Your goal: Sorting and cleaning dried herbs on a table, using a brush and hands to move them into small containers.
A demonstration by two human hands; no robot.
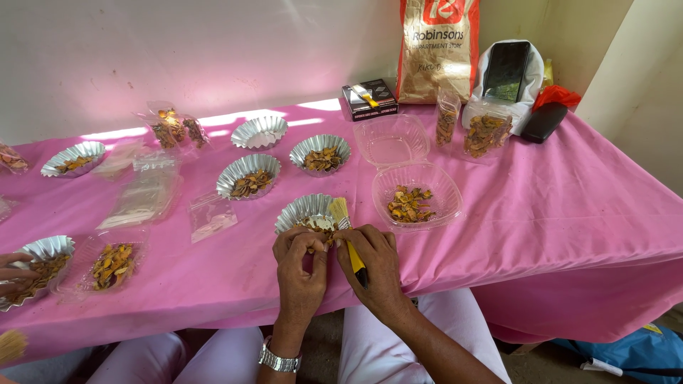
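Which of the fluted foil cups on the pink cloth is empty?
The foil cup farthest back, nearest the white wall, left of the black box. Its inside shows bare metal; every other foil cup holds brown and yellow dried pieces.

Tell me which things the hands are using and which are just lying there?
In use:
left hand
right hand
yellow-handled brush
fluted foil cup

Lying about:
clear clamshell box
phone
paper bag
empty foil cup
small plastic bags
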